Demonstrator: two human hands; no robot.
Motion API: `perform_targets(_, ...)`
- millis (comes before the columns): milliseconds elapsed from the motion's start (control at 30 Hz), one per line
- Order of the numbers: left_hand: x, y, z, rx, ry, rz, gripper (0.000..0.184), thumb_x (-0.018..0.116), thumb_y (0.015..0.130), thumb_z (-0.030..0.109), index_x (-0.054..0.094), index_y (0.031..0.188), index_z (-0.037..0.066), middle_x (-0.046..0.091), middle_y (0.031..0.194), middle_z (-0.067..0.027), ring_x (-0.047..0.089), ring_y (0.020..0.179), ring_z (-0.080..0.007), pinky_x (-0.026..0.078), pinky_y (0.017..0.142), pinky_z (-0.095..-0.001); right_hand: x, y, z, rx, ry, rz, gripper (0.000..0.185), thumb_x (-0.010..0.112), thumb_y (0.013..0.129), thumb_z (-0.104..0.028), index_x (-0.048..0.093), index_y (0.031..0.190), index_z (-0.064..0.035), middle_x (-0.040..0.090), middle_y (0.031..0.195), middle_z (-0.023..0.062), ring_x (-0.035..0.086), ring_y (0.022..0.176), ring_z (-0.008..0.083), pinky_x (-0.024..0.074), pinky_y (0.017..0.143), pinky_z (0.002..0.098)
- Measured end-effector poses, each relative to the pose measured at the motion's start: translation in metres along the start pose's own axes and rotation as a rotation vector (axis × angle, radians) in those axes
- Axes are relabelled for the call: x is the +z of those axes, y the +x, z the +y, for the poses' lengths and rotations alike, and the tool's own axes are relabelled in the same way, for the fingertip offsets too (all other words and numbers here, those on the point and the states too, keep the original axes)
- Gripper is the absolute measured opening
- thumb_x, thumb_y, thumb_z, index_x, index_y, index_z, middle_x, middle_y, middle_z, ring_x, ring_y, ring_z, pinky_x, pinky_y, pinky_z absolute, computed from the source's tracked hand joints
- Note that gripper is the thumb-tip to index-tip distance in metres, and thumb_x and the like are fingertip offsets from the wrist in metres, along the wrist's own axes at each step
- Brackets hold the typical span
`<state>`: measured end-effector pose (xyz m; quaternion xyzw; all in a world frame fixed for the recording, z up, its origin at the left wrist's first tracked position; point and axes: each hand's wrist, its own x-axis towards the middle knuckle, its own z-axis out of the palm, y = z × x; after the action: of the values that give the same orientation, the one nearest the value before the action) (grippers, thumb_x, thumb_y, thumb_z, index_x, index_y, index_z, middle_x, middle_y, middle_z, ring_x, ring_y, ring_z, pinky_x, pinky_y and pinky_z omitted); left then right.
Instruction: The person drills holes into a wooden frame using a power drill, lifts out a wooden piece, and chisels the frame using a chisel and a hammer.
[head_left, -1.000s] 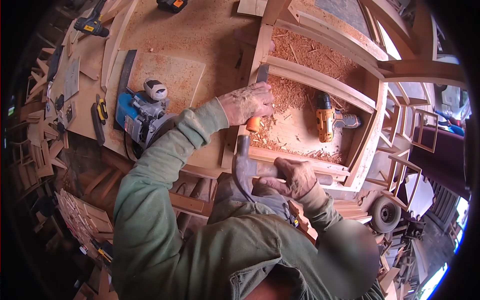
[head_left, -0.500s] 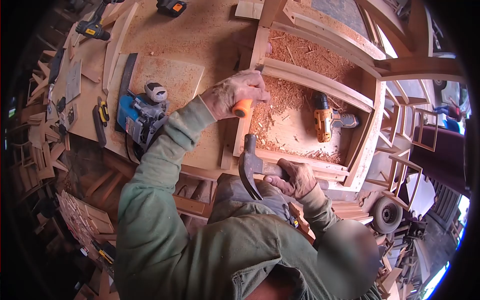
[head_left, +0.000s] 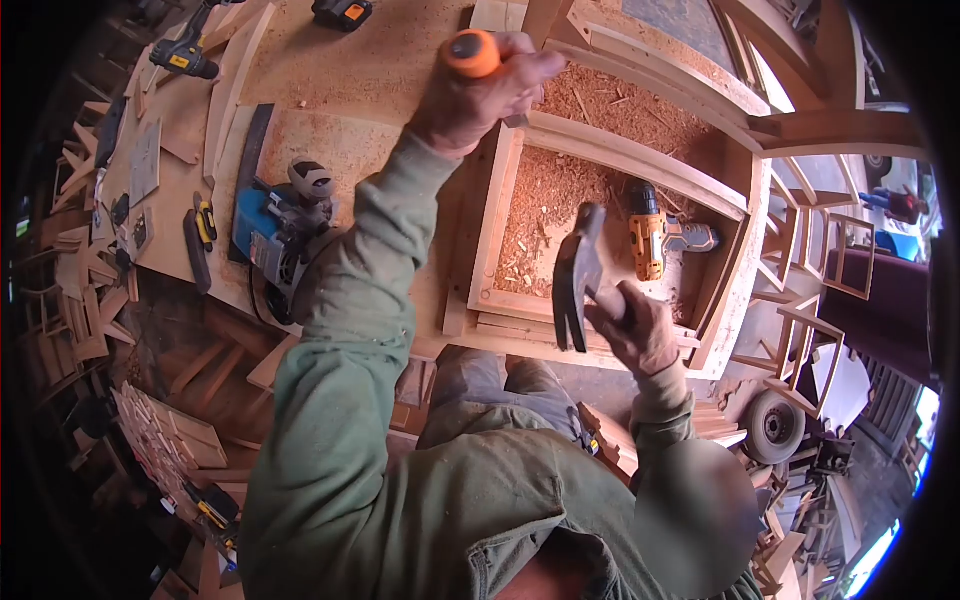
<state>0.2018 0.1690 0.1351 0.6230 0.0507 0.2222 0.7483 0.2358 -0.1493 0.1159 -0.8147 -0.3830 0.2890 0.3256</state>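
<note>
My left hand (head_left: 470, 103) is wrapped around a chisel (head_left: 473, 53), its orange handle end facing up. The hand is over the far left corner of a wooden frame (head_left: 600, 150), and most of the chisel's blade is hidden. In my right hand (head_left: 642, 330) is a claw hammer (head_left: 577, 285), gripped by its handle. The hammer's head hangs above the near part of the frame, with the claw pointing down towards me. Wood chips and shavings (head_left: 545, 205) lie inside the frame.
A yellow cordless drill (head_left: 650, 235) lies inside the frame, right of the hammer. A blue power tool (head_left: 280, 225) stands on the bench at left. Another drill (head_left: 185, 55), a battery (head_left: 343, 12) and a yellow-black knife (head_left: 206, 222) lie farther off. A distant person (head_left: 900, 205) shows at right.
My left hand has moved away from me along the frame with the chisel, up to the far corner. My right hand has lifted the hammer forward and to the right, over the frame.
</note>
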Motion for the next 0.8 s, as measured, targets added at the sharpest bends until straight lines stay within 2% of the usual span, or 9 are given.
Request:
perform_targets(100,0.008,0.027,-0.039,0.143,0.13,-0.001,0.045,0.071,0.092,0.025,0.041,0.06,0.015,0.035,0.054,0.0073,0.032,0.049,-0.0042,0.028,0.048,-0.0248,-0.022,0.023,-0.008,-0.055,-0.096,0.21,0.032,0.082,0.08,-0.026,0.063,0.088,-0.0019,0.059,0.061,0.0133,0.056,0.049,0.0228,0.0448,0.05,0.0367)
perform_targets(200,-0.001,0.043,-0.059,0.066,0.253,-0.038,0.034,0.072,0.09,0.021,0.056,0.064,0.006,0.049,0.051,0.0029,0.046,0.05,-0.0048,0.039,0.046,-0.0275,-0.036,0.042,-0.001,-0.248,-0.167,0.439,0.028,0.082,0.081,-0.02,0.065,0.093,-0.0014,0.061,0.059,0.0121,0.062,0.05,0.0239,0.0445,0.047,0.0353)
perform_targets(267,-0.002,0.046,-0.064,0.046,0.265,-0.049,0.033,0.07,0.092,0.021,0.058,0.065,0.006,0.05,0.051,0.0035,0.045,0.049,-0.0044,0.04,0.047,-0.0272,-0.051,0.053,-0.01,-0.26,-0.226,0.394,0.028,0.079,0.084,-0.023,0.064,0.093,-0.001,0.063,0.063,0.0134,0.063,0.052,0.0249,0.0461,0.048,0.0352)
perform_targets(333,0.001,0.045,-0.058,0.031,0.338,-0.034,0.03,0.068,0.093,0.022,0.062,0.068,0.006,0.053,0.054,0.0034,0.047,0.052,-0.0046,0.042,0.048,-0.0263,-0.057,0.056,-0.034,-0.081,-0.2,0.385,0.03,0.073,0.09,-0.027,0.064,0.096,0.0007,0.067,0.074,0.0158,0.069,0.062,0.0271,0.0498,0.056,0.0356)
perform_targets(433,0.003,0.046,-0.065,0.133,0.317,0.027,0.025,0.067,0.094,0.023,0.069,0.076,0.005,0.057,0.059,0.0031,0.05,0.056,-0.0049,0.045,0.053,-0.0253,-0.062,0.06,-0.029,-0.076,-0.121,0.369,0.03,0.073,0.089,-0.028,0.066,0.099,-0.0005,0.067,0.076,0.0165,0.07,0.066,0.0282,0.0504,0.058,0.0365)
perform_targets(500,0.006,0.05,-0.082,0.15,0.119,0.05,0.021,0.066,0.094,0.022,0.072,0.083,0.004,0.062,0.065,0.0016,0.053,0.061,-0.0053,0.047,0.057,-0.0249,-0.06,0.06,-0.028,-0.093,-0.121,0.39,0.03,0.073,0.089,-0.029,0.066,0.1,-0.0014,0.068,0.077,0.0168,0.07,0.067,0.0287,0.0505,0.059,0.0365)
perform_targets(567,0.004,0.051,-0.094,0.161,0.088,0.061,0.02,0.066,0.094,0.021,0.073,0.087,0.004,0.067,0.071,0.0002,0.056,0.065,-0.0057,0.049,0.06,-0.0248,-0.059,0.062,-0.034,-0.113,-0.12,0.375,0.031,0.073,0.089,-0.03,0.066,0.099,-0.0016,0.068,0.075,0.0164,0.07,0.067,0.0296,0.0504,0.058,0.0365)
perform_targets(733,-0.004,0.05,-0.087,0.13,0.379,-0.021,0.018,0.068,0.093,0.018,0.071,0.087,0.001,0.073,0.081,-0.0035,0.06,0.07,-0.0066,0.051,0.063,-0.024,-0.055,0.066,-0.039,-0.033,-0.126,0.328,0.032,0.073,0.088,-0.031,0.067,0.099,-0.0024,0.067,0.072,0.0155,0.07,0.066,0.0301,0.0502,0.058,0.0368)
perform_targets(800,0.002,0.045,-0.081,0.149,0.324,0.022,0.018,0.07,0.092,0.018,0.07,0.084,0.001,0.071,0.076,-0.0019,0.059,0.068,-0.0062,0.05,0.063,-0.0246,-0.054,0.066,-0.04,-0.028,-0.125,0.326,0.032,0.074,0.088,-0.032,0.068,0.1,-0.0028,0.067,0.071,0.0154,0.07,0.066,0.0298,0.05,0.059,0.0369)
